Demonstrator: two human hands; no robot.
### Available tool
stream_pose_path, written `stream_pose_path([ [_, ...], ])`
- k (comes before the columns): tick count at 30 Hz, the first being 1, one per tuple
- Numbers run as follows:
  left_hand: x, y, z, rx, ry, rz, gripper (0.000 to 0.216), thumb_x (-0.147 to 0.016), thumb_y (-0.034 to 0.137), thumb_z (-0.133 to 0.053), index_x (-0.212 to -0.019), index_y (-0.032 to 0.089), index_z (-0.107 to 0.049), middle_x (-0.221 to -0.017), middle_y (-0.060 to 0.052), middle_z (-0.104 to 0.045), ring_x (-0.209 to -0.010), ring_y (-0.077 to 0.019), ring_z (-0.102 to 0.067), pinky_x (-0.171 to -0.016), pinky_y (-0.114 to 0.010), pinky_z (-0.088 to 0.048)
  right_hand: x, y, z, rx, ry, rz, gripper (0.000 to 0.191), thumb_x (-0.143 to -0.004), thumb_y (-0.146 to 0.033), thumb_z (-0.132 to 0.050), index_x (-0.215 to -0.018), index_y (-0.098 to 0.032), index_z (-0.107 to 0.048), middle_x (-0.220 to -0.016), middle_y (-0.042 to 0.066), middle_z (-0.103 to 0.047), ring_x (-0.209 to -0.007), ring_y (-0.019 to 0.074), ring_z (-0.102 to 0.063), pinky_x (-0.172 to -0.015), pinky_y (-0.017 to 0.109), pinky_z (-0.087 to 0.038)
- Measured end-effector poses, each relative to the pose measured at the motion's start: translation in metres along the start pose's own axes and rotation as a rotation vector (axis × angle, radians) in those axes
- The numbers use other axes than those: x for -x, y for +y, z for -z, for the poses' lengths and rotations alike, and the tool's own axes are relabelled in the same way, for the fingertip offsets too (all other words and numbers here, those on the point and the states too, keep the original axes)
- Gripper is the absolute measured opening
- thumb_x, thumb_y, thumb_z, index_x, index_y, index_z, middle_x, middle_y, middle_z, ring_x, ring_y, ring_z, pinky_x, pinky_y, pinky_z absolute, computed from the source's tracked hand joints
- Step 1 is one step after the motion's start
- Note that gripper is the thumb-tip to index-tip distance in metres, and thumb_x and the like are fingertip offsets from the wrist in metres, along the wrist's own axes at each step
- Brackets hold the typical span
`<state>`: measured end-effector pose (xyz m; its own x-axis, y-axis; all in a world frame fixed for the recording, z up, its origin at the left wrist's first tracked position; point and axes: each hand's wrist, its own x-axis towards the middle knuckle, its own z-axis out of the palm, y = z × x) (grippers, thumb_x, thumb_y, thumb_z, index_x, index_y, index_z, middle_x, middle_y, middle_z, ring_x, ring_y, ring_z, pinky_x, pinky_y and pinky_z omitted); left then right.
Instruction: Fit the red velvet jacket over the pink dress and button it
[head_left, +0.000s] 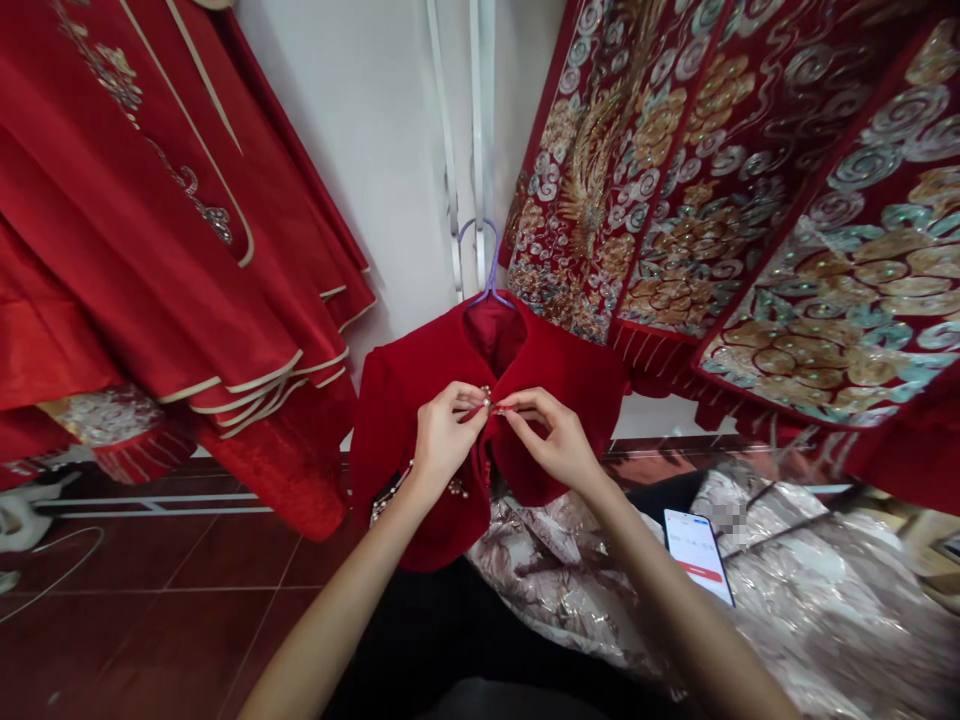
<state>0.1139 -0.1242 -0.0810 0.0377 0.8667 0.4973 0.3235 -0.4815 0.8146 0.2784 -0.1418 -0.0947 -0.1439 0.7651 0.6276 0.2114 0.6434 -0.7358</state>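
The left hand point(444, 432) and the right hand point(553, 442) are meeting at the front of a red jacket point(409, 385), just under its neckline. The left fingers point(466, 398) are pinching narrow on one front edge of the jacket. The right fingers point(519, 406) are pinching the same way on the other edge, so the fingertips of both hands are nearly touching. A small pearly button point(486, 396) is showing between them, right where the two edges are coming together. Whether it is already through its loop is too small to tell.

The jacket is hanging straight ahead on a purple hanger point(489, 262), in front of a white wall point(375, 150) and just beside two white rails point(478, 120) running up it. Its hem is hanging low between the forearms, and beaded trim point(390, 497) is glinting on the sleeve behind the left wrist.

Plain red robes point(150, 250) with cream piping are hanging to the left, well above a dark red tiled floor point(150, 620). A white cable point(52, 575) is lying on those tiles. To the right, red panels point(750, 200) thick with gold and teal embroidery are hanging close beside the jacket. Below the right forearm a silvery cloth point(810, 600) is lying spread out, and a phone point(697, 555) with a lit screen is resting on it
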Motion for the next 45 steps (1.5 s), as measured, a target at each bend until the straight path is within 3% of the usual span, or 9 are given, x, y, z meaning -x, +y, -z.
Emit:
stream_pose_path([
  [6,0.001,0.007,0.003,-0.118,-0.027,-0.077,0.011,-0.074,0.012,-0.062,-0.083,0.018,-0.065,-0.088,-0.003,-0.07,-0.08,-0.0141,-0.067,-0.08,-0.029,-0.056,-0.005,-0.004,-0.003,0.186,0.053,0.085,0.016,-0.091,-0.021,-0.05,-0.102,-0.023,-0.062,-0.099,0.005,-0.063,-0.091,0.0168,-0.063,-0.082,0.032,-0.055],
  [13,0.004,0.014,0.009,-0.209,-0.075,-0.172,0.013,-0.078,0.02,-0.063,-0.09,0.018,-0.067,-0.091,-0.004,-0.069,-0.083,-0.0153,-0.066,-0.083,-0.03,-0.055,-0.004,-0.007,-0.009,0.189,0.156,0.064,0.019,-0.091,-0.024,-0.052,-0.104,-0.024,-0.066,-0.101,0.005,-0.065,-0.092,0.017,-0.064,-0.083,0.032,-0.057],
  [23,0.003,0.028,0.011,-0.578,-0.091,-0.29,0.008,-0.08,0.02,-0.06,-0.086,0.02,-0.065,-0.086,-0.003,-0.068,-0.08,-0.018,-0.065,-0.072,-0.027,-0.05,-0.011,-0.009,-0.002,0.041,0.095,-0.031,0.017,-0.086,-0.034,-0.061,-0.095,-0.022,-0.069,-0.096,0.005,-0.067,-0.089,0.0177,-0.067,-0.081,0.033,-0.06],
  [31,-0.001,0.027,0.009,-0.659,-0.136,-0.351,0.01,-0.083,0.018,-0.056,-0.088,0.019,-0.065,-0.09,-0.004,-0.068,-0.083,-0.0192,-0.063,-0.073,-0.028,-0.049,-0.017,-0.004,-0.001,0.044,0.05,-0.023,0.018,-0.085,-0.028,-0.061,-0.101,-0.021,-0.064,-0.102,0.005,-0.066,-0.092,0.0167,-0.066,-0.084,0.034,-0.059],
  [41,-0.007,0.022,0.008,-0.624,-0.176,-0.352,0.012,-0.084,0.017,-0.054,-0.086,0.02,-0.065,-0.088,-0.005,-0.068,-0.083,-0.019,-0.063,-0.074,-0.029,-0.049,-0.022,-0.007,0.001,0.14,-0.033,0.06,0.014,-0.085,-0.017,-0.054,-0.097,-0.022,-0.06,-0.098,0.004,-0.061,-0.093,0.0163,-0.061,-0.087,0.034,-0.055],
  [45,0.005,0.016,0.001,-0.285,-0.145,-0.165,0.008,-0.08,0.022,-0.06,-0.087,0.021,-0.065,-0.089,-0.004,-0.068,-0.08,-0.0161,-0.065,-0.076,-0.028,-0.051,-0.007,0.004,-0.008,0.003,0.047,0.007,0.026,-0.083,-0.019,-0.054,-0.109,-0.023,-0.051,-0.107,0.006,-0.055,-0.101,0.0176,-0.058,-0.092,0.037,-0.052],
])
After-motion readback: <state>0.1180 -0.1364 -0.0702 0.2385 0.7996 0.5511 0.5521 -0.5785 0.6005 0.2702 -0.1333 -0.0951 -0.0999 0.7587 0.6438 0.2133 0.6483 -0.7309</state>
